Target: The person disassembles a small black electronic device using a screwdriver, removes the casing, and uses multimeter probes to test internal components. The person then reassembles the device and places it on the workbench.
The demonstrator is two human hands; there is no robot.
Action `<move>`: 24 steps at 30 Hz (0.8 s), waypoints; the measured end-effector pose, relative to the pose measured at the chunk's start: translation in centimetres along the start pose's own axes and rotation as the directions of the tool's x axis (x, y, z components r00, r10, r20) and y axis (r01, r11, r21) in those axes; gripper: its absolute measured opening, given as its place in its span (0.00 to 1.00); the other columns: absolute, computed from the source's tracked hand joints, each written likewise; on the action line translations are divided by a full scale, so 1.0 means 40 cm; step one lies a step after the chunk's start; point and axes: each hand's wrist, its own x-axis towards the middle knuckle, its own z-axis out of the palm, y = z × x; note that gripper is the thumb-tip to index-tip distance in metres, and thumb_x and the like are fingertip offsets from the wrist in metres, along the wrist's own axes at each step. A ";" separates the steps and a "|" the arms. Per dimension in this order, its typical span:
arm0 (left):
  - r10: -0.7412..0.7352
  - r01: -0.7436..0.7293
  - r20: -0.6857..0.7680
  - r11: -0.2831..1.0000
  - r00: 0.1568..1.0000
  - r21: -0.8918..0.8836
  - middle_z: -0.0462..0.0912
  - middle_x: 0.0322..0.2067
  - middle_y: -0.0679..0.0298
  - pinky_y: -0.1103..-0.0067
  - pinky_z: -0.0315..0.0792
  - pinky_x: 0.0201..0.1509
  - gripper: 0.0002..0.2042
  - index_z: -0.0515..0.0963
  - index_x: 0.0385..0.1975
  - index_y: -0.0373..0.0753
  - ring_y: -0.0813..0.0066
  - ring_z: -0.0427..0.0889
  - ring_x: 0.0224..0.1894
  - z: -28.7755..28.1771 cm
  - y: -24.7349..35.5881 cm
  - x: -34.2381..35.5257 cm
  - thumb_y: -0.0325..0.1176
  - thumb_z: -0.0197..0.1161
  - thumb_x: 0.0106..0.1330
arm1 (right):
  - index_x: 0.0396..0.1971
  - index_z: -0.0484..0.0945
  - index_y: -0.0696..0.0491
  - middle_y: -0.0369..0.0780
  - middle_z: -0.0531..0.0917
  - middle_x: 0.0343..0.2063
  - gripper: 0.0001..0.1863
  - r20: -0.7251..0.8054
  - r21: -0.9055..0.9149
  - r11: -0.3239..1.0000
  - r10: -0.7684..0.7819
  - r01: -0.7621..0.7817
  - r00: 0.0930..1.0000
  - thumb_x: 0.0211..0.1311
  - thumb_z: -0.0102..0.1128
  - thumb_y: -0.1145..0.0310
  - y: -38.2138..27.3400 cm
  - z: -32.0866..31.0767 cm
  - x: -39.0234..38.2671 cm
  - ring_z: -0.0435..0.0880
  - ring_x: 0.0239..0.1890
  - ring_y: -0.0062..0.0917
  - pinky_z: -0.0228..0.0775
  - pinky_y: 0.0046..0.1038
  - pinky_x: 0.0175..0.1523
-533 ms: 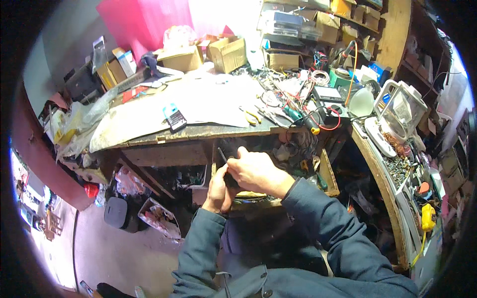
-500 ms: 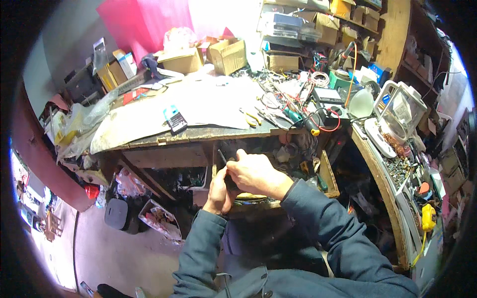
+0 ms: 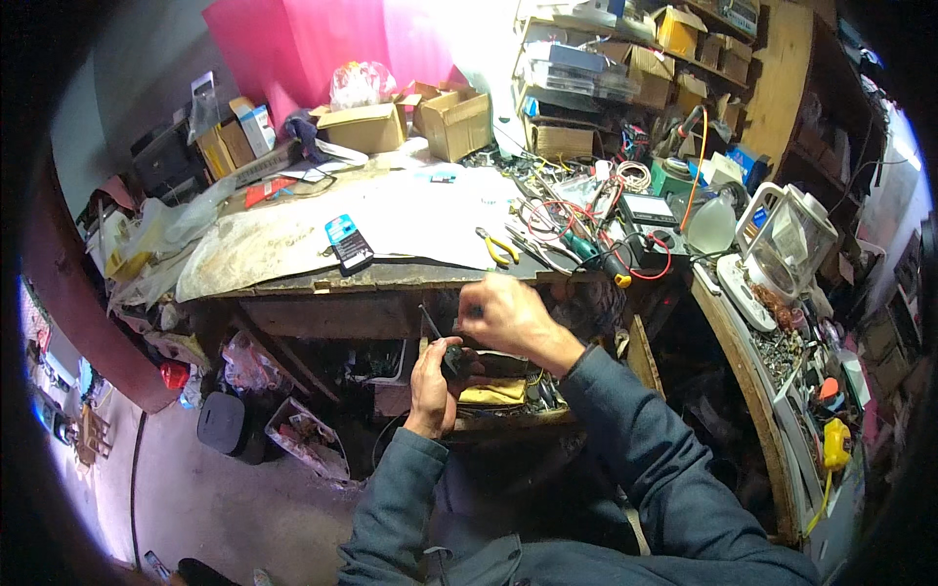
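Looks like fiddly in-hand work: the bare left hand [image 3: 433, 389] is wrapped around a thin dark rod [image 3: 430, 320] and dark green lump [image 3: 452, 362] near the wooden bench's [image 3: 293, 286] front edge, with the curled right hand [image 3: 510, 317] just above, can't tell if it's pinching anything. Next move probably calls for a steady left grip. Under that edge, the open brown wooden drawer [image 3: 642, 359] holds a flat yellow item [image 3: 493, 393].

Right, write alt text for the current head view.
A person's left hand holds a dark object and a thin rod over an open drawer, the right hand raised beside it. Beyond is a cluttered workbench with a pale sheet and yellow-handled pliers.
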 end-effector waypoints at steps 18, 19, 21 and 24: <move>-0.036 0.035 -0.049 0.999 0.998 -0.033 0.78 0.36 0.59 0.69 0.77 0.31 0.21 0.74 0.50 0.36 0.70 0.77 0.32 -0.036 0.017 0.005 0.47 0.41 0.78 | 0.50 0.70 0.58 0.58 0.81 0.36 0.20 -0.171 0.040 0.999 0.034 -0.028 0.985 0.59 0.52 0.68 0.097 -0.058 0.190 0.82 0.42 0.53 0.74 0.44 0.49; -0.036 0.033 -0.044 0.997 0.998 -0.064 0.79 0.35 0.59 0.69 0.75 0.30 0.21 0.75 0.50 0.36 0.71 0.77 0.31 -0.026 0.014 0.009 0.47 0.42 0.78 | 0.49 0.71 0.59 0.57 0.81 0.36 0.19 -0.162 0.012 1.000 0.017 -0.015 0.987 0.58 0.52 0.69 0.092 -0.078 0.141 0.81 0.42 0.52 0.73 0.44 0.49; -0.032 0.026 -0.084 0.997 0.996 -0.074 0.79 0.34 0.61 0.71 0.74 0.30 0.20 0.75 0.48 0.36 0.71 0.77 0.31 -0.030 0.015 0.002 0.46 0.43 0.77 | 0.45 0.73 0.59 0.54 0.81 0.37 0.16 -0.115 0.112 0.991 -0.055 0.068 0.992 0.56 0.53 0.72 0.082 -0.075 0.054 0.81 0.43 0.50 0.73 0.41 0.50; -0.052 0.045 -0.067 0.995 0.996 -0.094 0.80 0.33 0.61 0.72 0.74 0.29 0.19 0.75 0.46 0.37 0.71 0.78 0.30 -0.022 0.015 -0.004 0.46 0.43 0.75 | 0.48 0.78 0.55 0.49 0.81 0.38 0.19 -0.094 0.141 0.950 -0.266 0.278 0.959 0.53 0.63 0.77 0.060 -0.057 -0.084 0.82 0.41 0.44 0.75 0.39 0.49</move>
